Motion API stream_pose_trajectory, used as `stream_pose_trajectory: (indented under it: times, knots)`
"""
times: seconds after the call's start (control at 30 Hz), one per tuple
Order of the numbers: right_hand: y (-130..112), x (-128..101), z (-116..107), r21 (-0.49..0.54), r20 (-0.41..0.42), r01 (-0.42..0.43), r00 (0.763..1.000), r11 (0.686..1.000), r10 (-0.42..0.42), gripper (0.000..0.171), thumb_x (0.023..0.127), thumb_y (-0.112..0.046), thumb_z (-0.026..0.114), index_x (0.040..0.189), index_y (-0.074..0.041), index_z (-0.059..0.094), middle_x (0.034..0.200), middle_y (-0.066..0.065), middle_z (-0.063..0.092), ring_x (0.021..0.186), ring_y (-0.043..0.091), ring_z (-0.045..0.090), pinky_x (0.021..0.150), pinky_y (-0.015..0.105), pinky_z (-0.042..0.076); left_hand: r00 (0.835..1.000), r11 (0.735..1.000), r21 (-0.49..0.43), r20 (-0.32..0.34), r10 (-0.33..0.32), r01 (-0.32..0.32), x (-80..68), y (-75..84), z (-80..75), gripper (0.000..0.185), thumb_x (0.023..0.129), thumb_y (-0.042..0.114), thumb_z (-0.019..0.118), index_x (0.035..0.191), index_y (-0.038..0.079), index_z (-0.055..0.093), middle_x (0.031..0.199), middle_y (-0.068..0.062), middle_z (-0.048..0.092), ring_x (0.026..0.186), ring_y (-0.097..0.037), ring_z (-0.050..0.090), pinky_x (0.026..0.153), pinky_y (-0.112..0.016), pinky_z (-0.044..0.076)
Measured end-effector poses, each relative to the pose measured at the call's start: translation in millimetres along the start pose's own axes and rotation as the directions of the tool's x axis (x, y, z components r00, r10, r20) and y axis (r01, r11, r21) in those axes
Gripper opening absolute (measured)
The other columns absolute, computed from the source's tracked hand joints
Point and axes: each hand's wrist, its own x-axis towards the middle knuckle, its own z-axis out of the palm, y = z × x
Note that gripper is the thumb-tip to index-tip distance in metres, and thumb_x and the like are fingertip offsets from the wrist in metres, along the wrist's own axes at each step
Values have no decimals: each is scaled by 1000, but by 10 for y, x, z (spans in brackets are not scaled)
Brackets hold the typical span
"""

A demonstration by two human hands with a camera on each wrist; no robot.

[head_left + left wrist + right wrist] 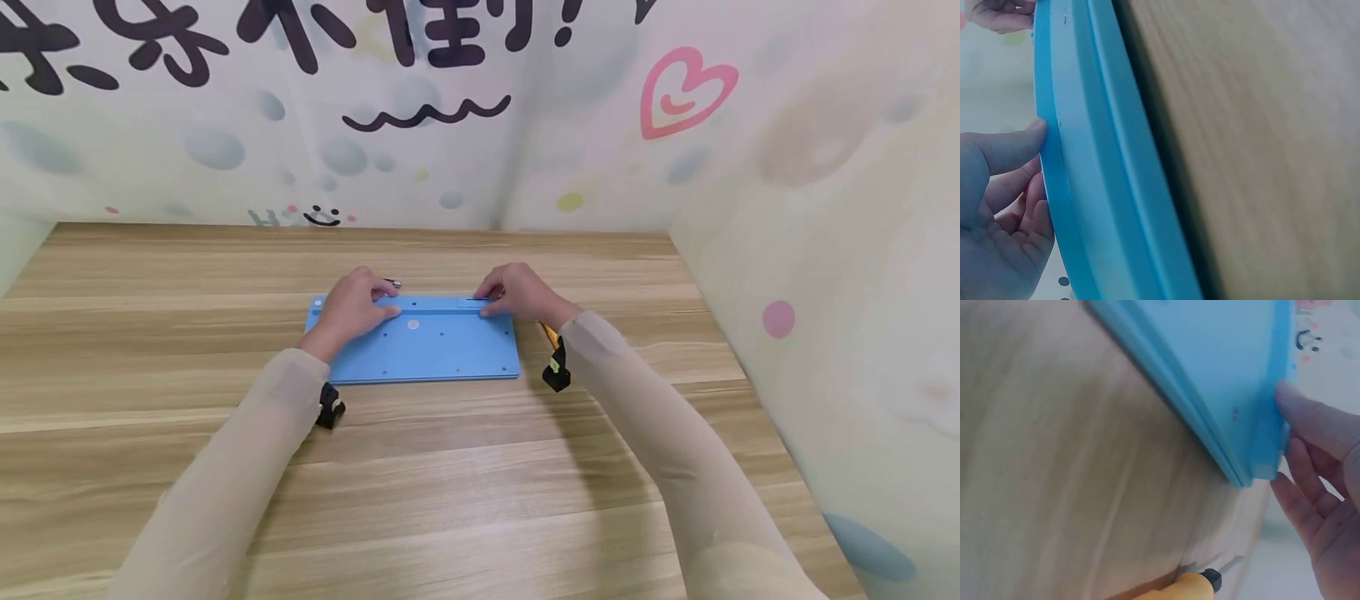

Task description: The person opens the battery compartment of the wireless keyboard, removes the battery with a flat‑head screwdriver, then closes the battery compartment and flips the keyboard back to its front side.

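Keyboard [450,346] is lying underside up on the tabletop [480,467] in the head view, left grip [354,304] and right grip [520,292] pinching its far edge. In the left wrist view, it is looking light, stiff, smooth, its thick edge inviting hold. The right wrist view is showing one keyboard, one screwdriver [1188,587].

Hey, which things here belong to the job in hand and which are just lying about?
Seemingly in the job:
blue panel
left hand and right hand, gripping it

Lying about:
yellow-handled tool, untouched, possibly for later
shiny item, too small to identify
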Motion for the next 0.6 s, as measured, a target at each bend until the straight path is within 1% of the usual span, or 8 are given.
stream_pose_trajectory:
  times: [0.13, 0.27, 0.43, 0.6]
  knots:
    - [-21, 6, 7, -6, -12, 3, 1000, 1000, -3, 17, 78, -9, 75, 94, -5, 72, 95, 5, 65, 86, 16, 59, 76, 25, 49, 1000, 1000, 3, 3, -1, 1, 10, 1, 3, 27, 85, 14, 68, 108, 0, 67, 93, -14, 50, 83, -27, 44, 71, -36, 36]
    - [-21, 9, 9, -14, -24, 6, 1000, 1000, -7, 16, 77, -7, 75, 93, -4, 73, 92, 5, 64, 84, 16, 59, 74, 25, 49, 1000, 1000, 12, 10, 0, 0, 17, 3, 6, 27, 85, 14, 68, 108, 0, 67, 92, -14, 49, 83, -27, 44, 71, -36, 36]
    - [-24, 17, 3, -10, -8, -8, 1000, 1000, 8, 16, 77, -5, 75, 93, -4, 73, 92, 4, 64, 85, 16, 59, 75, 24, 50, 1000, 1000, 13, 16, 0, 0, 17, 14, 6, 28, 85, 15, 68, 109, 0, 67, 93, -14, 50, 84, -28, 44, 71, -36, 37]
    - [-50, 31, -11, -16, 5, 1, 1000, 1000, -1, 17, 77, -3, 75, 93, -4, 72, 93, 4, 64, 86, 15, 59, 76, 23, 49, 1000, 1000, 8, 12, 4, -5, 13, 19, 3, 27, 85, 14, 68, 108, -1, 67, 94, -15, 50, 84, -28, 45, 72, -37, 38]
